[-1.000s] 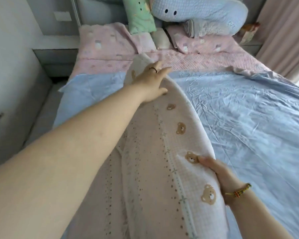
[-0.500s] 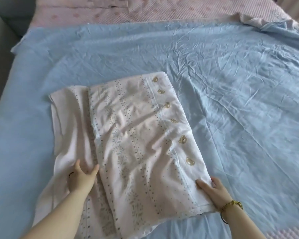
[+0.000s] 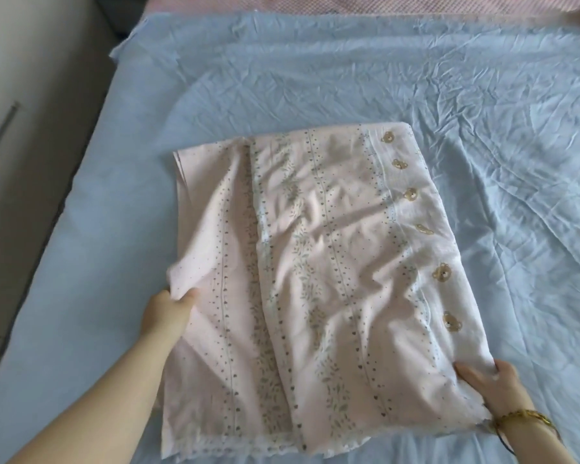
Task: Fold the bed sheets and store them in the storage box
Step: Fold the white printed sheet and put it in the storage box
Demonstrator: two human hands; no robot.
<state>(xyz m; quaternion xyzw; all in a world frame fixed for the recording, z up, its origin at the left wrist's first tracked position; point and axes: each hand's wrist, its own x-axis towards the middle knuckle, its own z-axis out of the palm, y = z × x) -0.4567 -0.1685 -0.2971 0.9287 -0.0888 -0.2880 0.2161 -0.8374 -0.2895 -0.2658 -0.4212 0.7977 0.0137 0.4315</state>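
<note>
You are leaning over the bed, and the pink sheet [image 3: 315, 262] is lying folded on the blue bed cover [image 3: 315, 78], a long rectangle running away from you and slanting a little to the left at its far end. Its upper layer is sitting toward the right and leaving a narrower strip of the lower layer showing along the left side. A row of small bear motifs [image 3: 442, 272] is running down the right border, and dotted and leafy stripes are running the length of the cloth. A lace-like trim is showing along the near edge.

Your left hand [image 3: 168, 313] is pinching the left edge of the sheet about halfway along; the thumb is pressing on top, the fingers are tucked under the cloth, and the edge is rising slightly there. Your right hand [image 3: 493, 396] is gripping the near right corner, with the thumb lying on top and the fingers [image 3: 503, 376] curling round the thick folded edge. A gold bracelet [image 3: 529, 416] is sitting on that wrist.

A pale cabinet front [image 3: 21, 95] is standing just beside the bed on the left, and a strip of pink quilt [image 3: 349, 1] is lying across the far end of the bed.
</note>
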